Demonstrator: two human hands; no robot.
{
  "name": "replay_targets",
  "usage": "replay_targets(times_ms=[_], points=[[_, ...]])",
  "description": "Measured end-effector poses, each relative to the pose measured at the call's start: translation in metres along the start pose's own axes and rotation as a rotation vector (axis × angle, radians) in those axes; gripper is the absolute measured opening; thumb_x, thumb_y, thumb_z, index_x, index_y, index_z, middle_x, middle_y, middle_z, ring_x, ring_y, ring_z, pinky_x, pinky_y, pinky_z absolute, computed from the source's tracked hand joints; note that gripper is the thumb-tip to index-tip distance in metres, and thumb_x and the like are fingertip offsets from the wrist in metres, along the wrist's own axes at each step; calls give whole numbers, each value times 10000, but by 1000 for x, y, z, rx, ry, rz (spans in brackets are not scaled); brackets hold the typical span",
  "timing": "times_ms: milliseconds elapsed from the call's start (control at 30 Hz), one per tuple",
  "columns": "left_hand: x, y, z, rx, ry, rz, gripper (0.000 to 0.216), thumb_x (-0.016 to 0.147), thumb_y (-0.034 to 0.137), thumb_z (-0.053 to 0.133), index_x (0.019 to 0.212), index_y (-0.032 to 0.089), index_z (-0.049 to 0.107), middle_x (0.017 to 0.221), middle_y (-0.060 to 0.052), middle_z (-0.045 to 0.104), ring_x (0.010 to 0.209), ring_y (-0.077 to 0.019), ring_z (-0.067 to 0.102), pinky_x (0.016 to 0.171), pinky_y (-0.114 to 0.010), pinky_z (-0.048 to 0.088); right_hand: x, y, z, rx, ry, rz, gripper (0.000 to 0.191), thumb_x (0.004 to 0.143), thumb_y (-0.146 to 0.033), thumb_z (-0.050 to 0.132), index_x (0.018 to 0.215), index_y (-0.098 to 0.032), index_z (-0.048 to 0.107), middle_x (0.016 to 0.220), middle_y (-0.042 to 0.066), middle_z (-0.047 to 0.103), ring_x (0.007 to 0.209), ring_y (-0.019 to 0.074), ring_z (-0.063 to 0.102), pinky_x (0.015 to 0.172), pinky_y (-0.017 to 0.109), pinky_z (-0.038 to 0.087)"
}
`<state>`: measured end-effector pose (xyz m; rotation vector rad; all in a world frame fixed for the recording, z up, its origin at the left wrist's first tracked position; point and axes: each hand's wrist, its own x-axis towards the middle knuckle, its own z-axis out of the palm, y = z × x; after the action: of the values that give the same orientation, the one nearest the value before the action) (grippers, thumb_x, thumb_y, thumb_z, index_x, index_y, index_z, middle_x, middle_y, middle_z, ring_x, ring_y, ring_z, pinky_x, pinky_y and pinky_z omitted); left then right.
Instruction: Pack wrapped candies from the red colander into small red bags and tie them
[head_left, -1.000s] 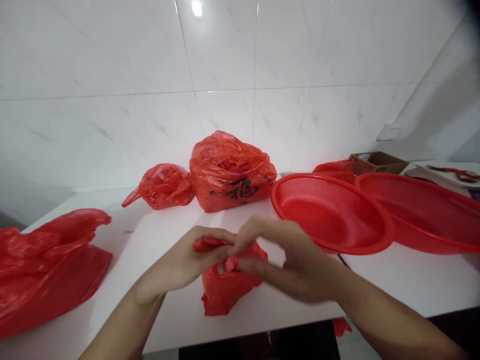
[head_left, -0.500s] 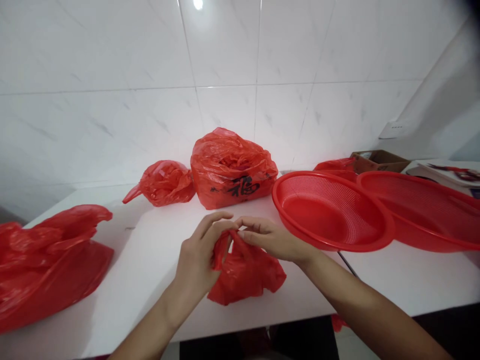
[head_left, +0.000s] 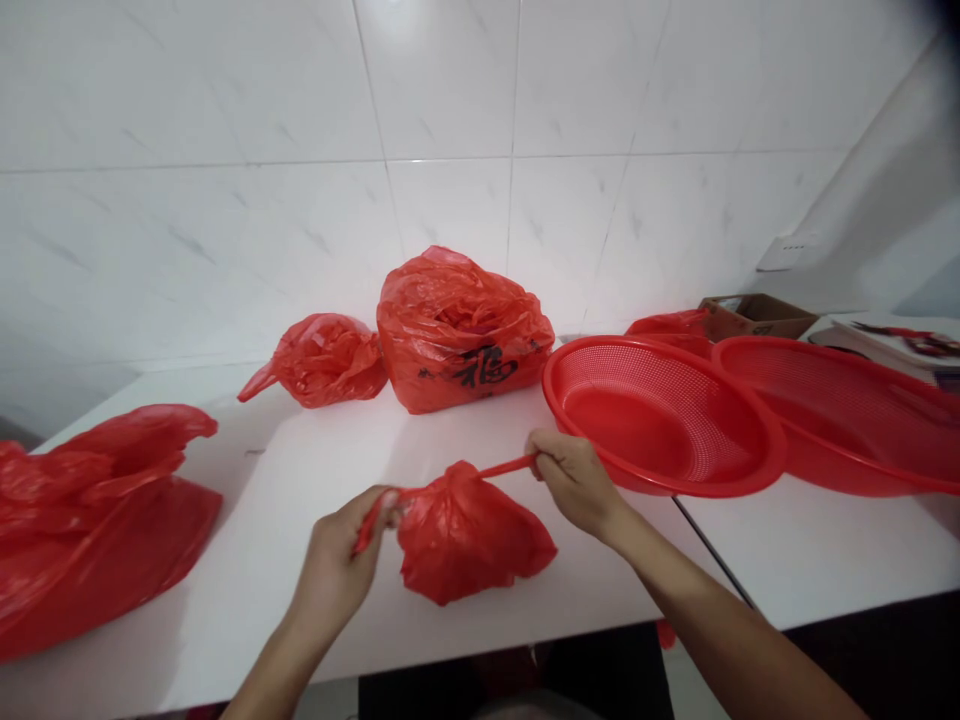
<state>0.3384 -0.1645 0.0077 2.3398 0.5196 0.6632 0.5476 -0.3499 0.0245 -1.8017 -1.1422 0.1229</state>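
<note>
A small red plastic bag [head_left: 474, 545] rests on the white table near its front edge, its neck gathered in the middle. My left hand [head_left: 345, 545] is closed around one of its handles, with a bit of red plastic poking out of the fist. On the other side, my right hand [head_left: 574, 480] grips the second handle, which is stretched taut and twisted thin. Both handles run outward from the bunched neck in opposite directions. What the bag holds is hidden.
Behind stand a larger red bag [head_left: 465, 335] with a black character and a smaller red bag [head_left: 326, 360]. Another red bag [head_left: 105, 530] lies left. Two red perforated baskets, one round [head_left: 660, 420] and one beyond it [head_left: 847, 430], sit right, near a cardboard box [head_left: 761, 318].
My hands have moved apart from above the bag, the left going left and down, the right going right. The handles are now pulled tight and the neck is cinched.
</note>
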Motion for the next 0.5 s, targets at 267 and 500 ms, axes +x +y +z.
replay_targets(times_ms=[267, 500], points=[[-29, -38, 22, -100, 119, -176, 315, 945, 450, 417, 871, 204, 600, 910, -40, 638, 810, -180, 608, 740, -292, 498, -18, 44, 37, 255, 58, 305, 156, 801, -183, 379, 723, -192, 513, 702, -1, 551, 696, 148, 528, 677, 272, 426], [10, -22, 72, 66, 43, -87, 326, 988, 393, 263, 870, 225, 515, 794, -16, 625, 738, -171, 612, 707, -279, 466, -22, 23, 87, -233, -50, 179, 322, 961, -423, 375, 1087, -198, 568, 987, 67, 662, 871, 203, 610, 755, 300, 410]])
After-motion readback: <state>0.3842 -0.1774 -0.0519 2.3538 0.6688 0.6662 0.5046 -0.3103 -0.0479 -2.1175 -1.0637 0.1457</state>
